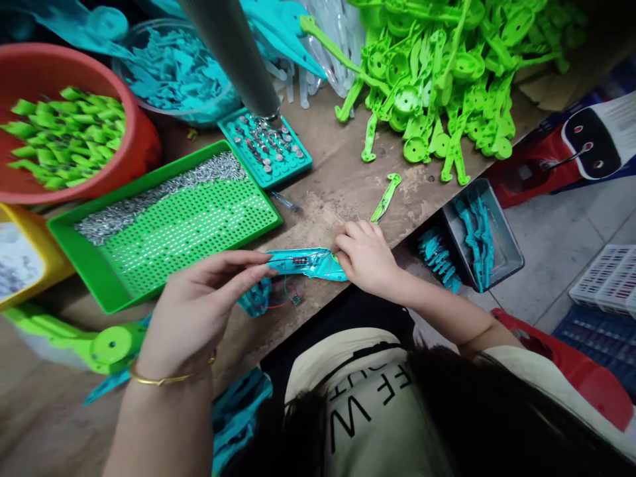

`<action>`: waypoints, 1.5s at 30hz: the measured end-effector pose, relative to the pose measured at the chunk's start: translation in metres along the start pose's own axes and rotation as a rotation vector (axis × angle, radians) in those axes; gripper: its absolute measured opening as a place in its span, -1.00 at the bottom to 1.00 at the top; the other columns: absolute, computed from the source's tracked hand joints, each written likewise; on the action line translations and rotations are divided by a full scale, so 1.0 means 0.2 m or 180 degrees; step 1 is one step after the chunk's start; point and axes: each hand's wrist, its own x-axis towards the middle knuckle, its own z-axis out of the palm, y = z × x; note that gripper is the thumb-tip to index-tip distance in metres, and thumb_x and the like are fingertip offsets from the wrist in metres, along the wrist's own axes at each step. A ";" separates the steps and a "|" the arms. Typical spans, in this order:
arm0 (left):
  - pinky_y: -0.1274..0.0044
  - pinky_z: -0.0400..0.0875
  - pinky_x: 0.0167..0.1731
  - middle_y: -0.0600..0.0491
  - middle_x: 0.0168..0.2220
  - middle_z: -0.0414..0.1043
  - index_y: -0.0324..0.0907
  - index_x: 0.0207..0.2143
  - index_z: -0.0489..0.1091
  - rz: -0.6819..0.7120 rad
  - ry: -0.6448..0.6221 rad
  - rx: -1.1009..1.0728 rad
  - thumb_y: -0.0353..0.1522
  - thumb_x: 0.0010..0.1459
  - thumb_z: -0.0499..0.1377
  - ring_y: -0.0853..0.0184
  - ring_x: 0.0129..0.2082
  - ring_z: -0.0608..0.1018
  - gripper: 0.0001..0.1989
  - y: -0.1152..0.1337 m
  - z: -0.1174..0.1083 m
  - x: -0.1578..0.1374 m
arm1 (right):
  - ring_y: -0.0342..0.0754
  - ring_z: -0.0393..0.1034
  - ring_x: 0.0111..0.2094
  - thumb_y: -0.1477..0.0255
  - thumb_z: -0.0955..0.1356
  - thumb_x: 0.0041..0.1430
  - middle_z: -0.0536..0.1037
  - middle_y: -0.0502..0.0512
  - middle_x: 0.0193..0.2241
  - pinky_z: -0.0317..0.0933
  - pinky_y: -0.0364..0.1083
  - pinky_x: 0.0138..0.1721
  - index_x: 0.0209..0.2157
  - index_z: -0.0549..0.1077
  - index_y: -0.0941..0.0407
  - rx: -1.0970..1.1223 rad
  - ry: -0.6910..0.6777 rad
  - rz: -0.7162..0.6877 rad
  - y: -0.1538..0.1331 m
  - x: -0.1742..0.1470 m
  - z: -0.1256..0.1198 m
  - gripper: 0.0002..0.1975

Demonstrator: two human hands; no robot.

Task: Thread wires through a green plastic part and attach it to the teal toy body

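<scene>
A blue plastic toy shell point(311, 262) with thin wires and a small coil-like metal part inside lies crosswise between my hands, near the table edge. My left hand point(211, 298) pinches its left end between thumb and fingers. At the other end, the curled fingers of my right hand point(366, 257) grip the shell and cover part of it; a bit of green shows by the fingertips. Below the shell, red wires lead to a small circuit board point(297, 299) beside another blue plastic piece point(257, 298). A slim green plastic part point(386, 197) lies just beyond my right hand.
A green perforated tray point(193, 242) holds many screws. Behind it stand a teal tray point(268, 149) of small parts, a red tub point(142, 149) and a clear tub point(186, 116). Green parts point(437, 93) are heaped far right. A grey metal post point(233, 53) rises from the table.
</scene>
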 end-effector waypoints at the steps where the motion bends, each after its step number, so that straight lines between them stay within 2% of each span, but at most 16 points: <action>1: 0.47 0.42 -0.26 0.07 -0.40 0.54 -0.17 -0.26 0.50 -0.0118 -0.0002 -0.0397 -0.28 -0.04 0.34 0.31 -0.36 0.53 -0.74 0.00 0.02 -0.01 | 0.07 0.23 -0.07 0.48 0.26 0.26 0.50 0.11 -0.13 0.04 0.04 0.01 -0.26 0.49 0.09 0.0005 0.0003 0.0001 0.00 0.00 0.00 -0.84; 3: 0.51 0.38 -0.45 0.11 -0.53 0.44 -0.18 -0.21 0.49 -0.0345 -0.0100 -0.0771 -0.28 -0.03 0.33 0.39 -0.54 0.44 -0.69 0.01 0.03 -0.02 | 0.06 0.24 -0.07 0.49 0.26 0.25 0.50 0.11 -0.13 0.04 0.04 0.00 -0.27 0.49 0.09 0.0015 0.0003 0.0007 0.00 0.00 0.00 -0.84; 4: 0.53 0.32 -0.53 0.13 -0.55 0.42 -0.17 -0.18 0.49 -0.0411 -0.0121 -0.0660 -0.26 -0.03 0.33 0.43 -0.60 0.38 -0.66 0.03 0.02 -0.02 | 0.06 0.23 -0.07 0.49 0.26 0.25 0.50 0.11 -0.13 0.04 0.04 0.00 -0.27 0.49 0.09 0.0020 0.0000 0.0009 0.00 0.00 0.00 -0.84; 6: 0.56 0.26 -0.54 0.10 -0.49 0.47 -0.14 -0.19 0.52 -0.0243 -0.0129 0.0136 -0.17 -0.03 0.33 0.44 -0.58 0.37 -0.64 0.07 -0.02 -0.02 | 0.06 0.23 -0.07 0.49 0.27 0.25 0.50 0.11 -0.14 0.05 0.03 -0.01 -0.27 0.49 0.08 0.0031 -0.0010 0.0017 0.00 0.01 0.00 -0.84; 10: 0.54 0.27 -0.39 0.13 -0.39 0.57 -0.03 -0.33 0.59 0.0900 -0.0352 0.2158 0.13 -0.01 0.17 0.36 -0.45 0.47 -0.52 0.13 -0.19 0.03 | 0.06 0.23 -0.07 0.48 0.27 0.25 0.50 0.10 -0.14 0.04 0.03 -0.01 -0.26 0.49 0.08 0.0028 -0.0012 0.0013 0.00 0.01 0.00 -0.85; 12: 0.53 0.27 -0.34 0.15 -0.39 0.56 0.00 -0.33 0.59 0.1440 -0.0383 0.2754 0.22 0.03 0.02 0.38 -0.46 0.45 -0.40 0.12 -0.26 0.08 | 0.07 0.23 -0.07 0.48 0.28 0.25 0.50 0.11 -0.13 0.04 0.03 0.00 -0.26 0.50 0.09 0.0019 -0.0032 0.0017 0.00 0.01 0.00 -0.85; 15: 0.46 0.29 -0.22 0.09 -0.36 0.55 -0.03 -0.34 0.58 0.1936 -0.0619 0.3209 0.20 0.14 -0.12 0.33 -0.37 0.45 -0.34 0.05 -0.30 0.18 | 0.07 0.23 -0.06 0.48 0.27 0.25 0.50 0.11 -0.13 0.04 0.04 0.00 -0.25 0.50 0.08 0.0022 -0.0066 0.0035 0.00 0.01 0.00 -0.84; 17: 0.39 0.26 -0.21 0.01 -0.42 0.53 -0.06 -0.42 0.56 0.2095 -0.0701 0.3487 0.09 0.21 -0.17 0.26 -0.36 0.42 -0.36 0.01 -0.29 0.22 | 0.07 0.23 -0.06 0.48 0.27 0.25 0.50 0.11 -0.13 0.03 0.04 0.00 -0.25 0.51 0.08 0.0024 -0.0065 0.0041 0.00 0.01 -0.01 -0.84; 19: 0.31 0.22 -0.19 -0.05 -0.45 0.49 -0.08 -0.47 0.55 0.2236 -0.0344 0.3887 -0.06 0.26 -0.16 0.20 -0.36 0.38 -0.43 -0.01 -0.23 0.21 | 0.07 0.23 -0.06 0.48 0.27 0.25 0.50 0.10 -0.13 0.03 0.04 0.00 -0.26 0.51 0.08 0.0002 -0.0054 0.0027 0.00 0.01 -0.01 -0.84; 22: 0.21 0.20 -0.10 -0.12 -0.23 0.49 -0.11 -0.22 0.54 0.2430 0.0274 0.4135 -0.26 0.25 -0.04 0.07 -0.17 0.37 -0.65 0.02 -0.08 0.12 | 0.08 0.24 -0.07 0.48 0.28 0.24 0.50 0.11 -0.13 0.03 0.05 0.00 -0.28 0.50 0.10 -0.0097 -0.0021 -0.0024 -0.01 0.01 -0.01 -0.85; 24: 0.21 0.19 -0.04 -0.10 -0.15 0.49 -0.11 -0.14 0.52 0.2604 0.0072 0.3854 -0.35 0.24 0.00 0.06 -0.08 0.37 -0.70 0.05 0.06 0.06 | 0.08 0.24 -0.07 0.48 0.28 0.23 0.51 0.12 -0.14 0.04 0.06 0.00 -0.29 0.50 0.11 -0.0157 -0.0018 -0.0029 -0.02 0.01 -0.01 -0.86; 27: 0.21 0.19 -0.01 -0.07 -0.22 0.52 -0.13 -0.24 0.53 0.2517 -0.0280 0.3629 -0.35 0.24 0.02 0.10 -0.12 0.40 -0.73 0.06 0.22 0.05 | 0.08 0.24 -0.06 0.47 0.29 0.23 0.51 0.13 -0.13 0.04 0.06 0.02 -0.29 0.50 0.11 -0.0155 -0.0022 0.0000 -0.02 0.01 -0.01 -0.86; 30: 0.19 0.19 -0.03 -0.06 -0.30 0.54 -0.12 -0.33 0.54 0.2278 -0.0347 0.3560 -0.37 0.25 0.00 0.09 -0.15 0.42 -0.71 0.04 0.29 0.08 | 0.07 0.24 -0.06 0.48 0.30 0.21 0.50 0.12 -0.12 0.04 0.06 0.04 -0.28 0.50 0.11 -0.0065 -0.0020 0.0037 -0.01 0.02 -0.01 -0.87; 38: 0.24 0.19 -0.26 -0.18 -0.34 0.46 -0.22 -0.41 0.48 0.1841 -0.0192 0.4084 -0.34 0.22 0.00 0.02 -0.22 0.41 -0.71 0.03 0.30 0.07 | 0.06 0.24 -0.06 0.49 0.28 0.23 0.50 0.11 -0.13 0.03 0.04 0.04 -0.28 0.50 0.11 0.0096 -0.0039 -0.0019 0.01 0.00 0.00 -0.86; 41: 0.28 0.20 -0.28 -0.16 -0.31 0.44 -0.22 -0.37 0.46 0.1739 -0.0395 0.4146 -0.34 0.23 -0.01 0.03 -0.20 0.41 -0.73 0.02 0.31 0.06 | 0.04 0.25 -0.07 0.48 0.28 0.24 0.50 0.11 -0.13 0.04 0.03 0.03 -0.28 0.50 0.11 0.0124 -0.0083 -0.0199 0.03 -0.03 0.00 -0.85; 45: 0.31 0.23 -0.25 -0.11 -0.28 0.42 -0.20 -0.33 0.41 0.1582 -0.0914 0.3916 -0.34 0.27 -0.05 0.09 -0.20 0.40 -0.73 0.01 0.30 0.06 | 0.02 0.24 -0.07 0.48 0.26 0.26 0.49 0.11 -0.12 0.03 0.03 0.07 -0.28 0.49 0.12 0.0182 -0.0110 -0.0376 0.06 -0.06 0.00 -0.84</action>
